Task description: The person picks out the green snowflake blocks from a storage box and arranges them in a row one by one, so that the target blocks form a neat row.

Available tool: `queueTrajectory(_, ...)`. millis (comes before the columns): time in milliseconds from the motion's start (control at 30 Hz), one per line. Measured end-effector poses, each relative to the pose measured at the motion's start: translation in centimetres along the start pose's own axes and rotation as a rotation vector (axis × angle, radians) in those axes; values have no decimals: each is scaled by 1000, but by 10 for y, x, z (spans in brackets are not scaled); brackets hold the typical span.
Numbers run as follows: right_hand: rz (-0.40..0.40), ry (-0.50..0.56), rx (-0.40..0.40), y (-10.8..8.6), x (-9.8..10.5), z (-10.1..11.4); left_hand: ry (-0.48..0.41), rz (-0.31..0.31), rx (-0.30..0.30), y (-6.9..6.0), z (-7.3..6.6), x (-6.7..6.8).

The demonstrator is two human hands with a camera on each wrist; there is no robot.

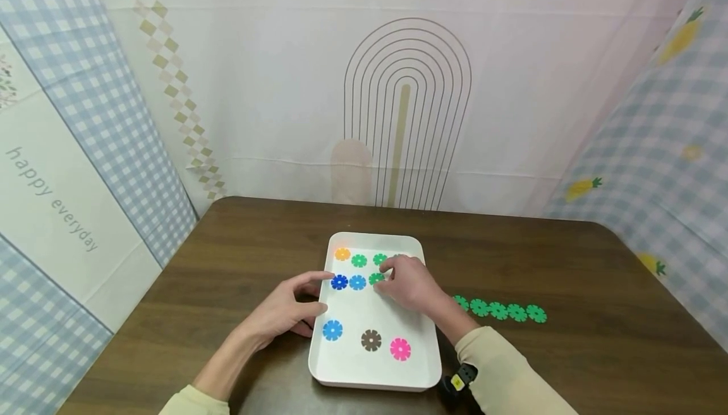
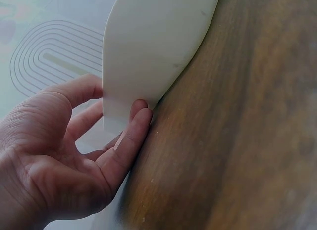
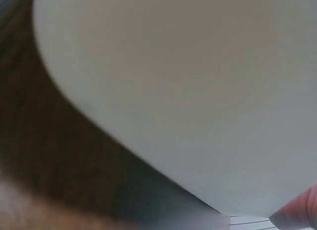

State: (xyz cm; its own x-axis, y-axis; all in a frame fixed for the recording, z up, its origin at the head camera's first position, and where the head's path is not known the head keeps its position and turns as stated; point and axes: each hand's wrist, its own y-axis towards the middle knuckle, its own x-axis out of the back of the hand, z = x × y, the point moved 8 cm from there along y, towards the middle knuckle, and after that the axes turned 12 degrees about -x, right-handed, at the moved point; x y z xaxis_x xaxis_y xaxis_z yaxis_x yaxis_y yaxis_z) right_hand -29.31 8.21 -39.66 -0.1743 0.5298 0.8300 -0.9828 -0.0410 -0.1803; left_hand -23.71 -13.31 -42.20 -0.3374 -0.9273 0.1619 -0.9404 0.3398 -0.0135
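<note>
A white tray (image 1: 387, 374) lies on the table, holding several notched plastic snowflake discs. My left hand (image 1: 287, 307) holds the tray's left side, thumb and index finger at the rim; in the left wrist view the other fingers of this hand (image 2: 64, 146) rest against the outer wall. Over the tray's right side, my right hand (image 1: 411, 282) pinches a green snowflake disc (image 1: 376, 278) between thumb and index finger. Left of it in the row sit a light blue disc (image 1: 357, 282) and a dark blue disc (image 1: 339, 282). In the right wrist view only a fingertip (image 3: 296, 212) shows.
An orange disc (image 1: 342, 254) and green discs (image 1: 359, 261) form the tray's far row. Nearer lie blue (image 1: 332, 330), brown (image 1: 371, 340) and pink (image 1: 400, 349) discs. Several green discs (image 1: 498, 311) line the wooden table (image 1: 569, 270) at right. Behind hangs a patterned cloth (image 1: 273, 86).
</note>
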Motion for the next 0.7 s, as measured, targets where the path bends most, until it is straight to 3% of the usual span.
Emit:
queueTrajectory(233,-64,-74,38,-2,-1,2,3,-2,0,0,0,0)
queueTrajectory(700,-44,-73,14,-2,-4,2,5,-3,-6,0,-1,0)
